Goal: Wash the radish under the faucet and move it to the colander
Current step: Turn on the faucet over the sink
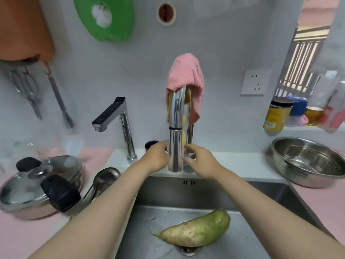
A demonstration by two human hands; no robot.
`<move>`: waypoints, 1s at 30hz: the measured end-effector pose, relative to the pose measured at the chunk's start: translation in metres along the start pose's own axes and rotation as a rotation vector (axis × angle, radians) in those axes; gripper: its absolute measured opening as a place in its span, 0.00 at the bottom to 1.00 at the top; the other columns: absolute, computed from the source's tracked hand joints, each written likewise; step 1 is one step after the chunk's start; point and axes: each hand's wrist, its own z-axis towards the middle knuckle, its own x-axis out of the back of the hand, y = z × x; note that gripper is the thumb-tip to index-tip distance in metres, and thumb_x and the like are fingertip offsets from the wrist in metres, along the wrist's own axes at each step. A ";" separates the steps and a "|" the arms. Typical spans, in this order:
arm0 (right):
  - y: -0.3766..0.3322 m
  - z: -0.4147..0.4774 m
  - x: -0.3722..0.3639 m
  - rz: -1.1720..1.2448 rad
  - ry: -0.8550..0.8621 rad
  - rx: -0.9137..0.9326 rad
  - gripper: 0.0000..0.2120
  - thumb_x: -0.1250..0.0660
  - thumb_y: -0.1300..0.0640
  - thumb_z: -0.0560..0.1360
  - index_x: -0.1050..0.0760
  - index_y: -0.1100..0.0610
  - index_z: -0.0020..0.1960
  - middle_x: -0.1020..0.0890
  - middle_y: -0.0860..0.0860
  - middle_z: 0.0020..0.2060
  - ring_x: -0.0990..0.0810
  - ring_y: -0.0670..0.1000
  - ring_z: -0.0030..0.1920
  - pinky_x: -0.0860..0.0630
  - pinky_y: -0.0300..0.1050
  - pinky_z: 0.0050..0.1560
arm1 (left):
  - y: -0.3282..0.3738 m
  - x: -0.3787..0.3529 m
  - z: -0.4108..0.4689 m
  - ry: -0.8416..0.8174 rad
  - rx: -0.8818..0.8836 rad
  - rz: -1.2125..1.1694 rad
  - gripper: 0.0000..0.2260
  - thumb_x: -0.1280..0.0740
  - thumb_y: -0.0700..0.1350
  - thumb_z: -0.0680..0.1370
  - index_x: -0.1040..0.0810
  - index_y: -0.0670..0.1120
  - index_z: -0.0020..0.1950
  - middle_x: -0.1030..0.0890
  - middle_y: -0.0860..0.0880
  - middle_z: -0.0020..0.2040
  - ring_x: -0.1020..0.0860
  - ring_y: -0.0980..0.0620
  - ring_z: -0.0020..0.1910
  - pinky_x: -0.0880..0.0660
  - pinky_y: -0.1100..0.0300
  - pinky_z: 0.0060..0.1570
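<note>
Up at the faucet (176, 128): left hand (156, 157) against its spout, grip unclear; right hand (201, 162) half-open alongside.

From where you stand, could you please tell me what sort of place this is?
Most likely a home kitchen: a steel sink with a chrome faucet over it, a radish lying in the sink, and a lidded pot and a metal colander on the counter at either side.
</note>
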 end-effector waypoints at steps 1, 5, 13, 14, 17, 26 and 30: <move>-0.002 0.002 -0.003 -0.005 -0.006 0.014 0.25 0.34 0.57 0.81 0.31 0.56 0.77 0.19 0.52 0.64 0.20 0.53 0.61 0.29 0.40 0.61 | -0.002 -0.005 0.001 0.020 0.007 -0.022 0.13 0.32 0.37 0.79 0.25 0.53 0.41 0.24 0.54 0.38 0.26 0.46 0.46 0.27 0.50 0.50; 0.007 0.009 -0.018 -0.012 0.077 0.081 0.22 0.34 0.59 0.81 0.26 0.55 0.74 0.16 0.53 0.57 0.20 0.50 0.53 0.25 0.44 0.63 | -0.019 -0.021 0.005 0.186 0.000 -0.030 0.10 0.33 0.38 0.78 0.21 0.52 0.40 0.18 0.48 0.42 0.19 0.41 0.47 0.20 0.41 0.56; 0.002 0.011 -0.028 -0.022 0.145 0.114 0.06 0.30 0.55 0.80 0.15 0.55 0.51 0.17 0.48 0.41 0.21 0.50 0.41 0.25 0.45 0.46 | -0.018 -0.031 0.000 0.279 -0.010 -0.223 0.10 0.30 0.41 0.81 0.18 0.54 0.42 0.14 0.48 0.46 0.15 0.47 0.49 0.18 0.48 0.58; 0.003 0.011 -0.027 -0.038 0.151 0.109 0.08 0.31 0.58 0.80 0.16 0.52 0.44 0.18 0.48 0.37 0.22 0.50 0.39 0.26 0.45 0.44 | -0.020 -0.030 0.001 0.265 -0.008 -0.230 0.10 0.30 0.41 0.81 0.18 0.54 0.42 0.14 0.48 0.45 0.15 0.47 0.50 0.18 0.48 0.59; 0.007 0.012 -0.022 -0.023 0.183 0.096 0.18 0.33 0.65 0.77 0.25 0.48 0.32 0.23 0.44 0.29 0.26 0.44 0.32 0.30 0.41 0.40 | -0.018 -0.029 0.000 0.244 -0.009 -0.268 0.11 0.29 0.40 0.79 0.17 0.53 0.40 0.12 0.44 0.45 0.14 0.44 0.51 0.18 0.46 0.59; 0.032 0.005 -0.025 0.131 0.258 0.132 0.05 0.28 0.61 0.77 0.16 0.55 0.43 0.13 0.52 0.38 0.19 0.46 0.37 0.27 0.28 0.38 | -0.034 -0.036 0.026 0.250 -0.068 -0.243 0.05 0.24 0.38 0.75 0.13 0.46 0.41 0.12 0.42 0.45 0.14 0.38 0.48 0.17 0.40 0.55; 0.037 0.005 -0.032 0.165 0.290 0.129 0.03 0.26 0.62 0.75 0.14 0.57 0.48 0.12 0.50 0.41 0.14 0.49 0.43 0.19 0.39 0.48 | -0.048 -0.040 0.040 0.250 -0.107 -0.206 0.01 0.24 0.43 0.74 0.13 0.46 0.44 0.12 0.44 0.44 0.14 0.38 0.47 0.18 0.38 0.53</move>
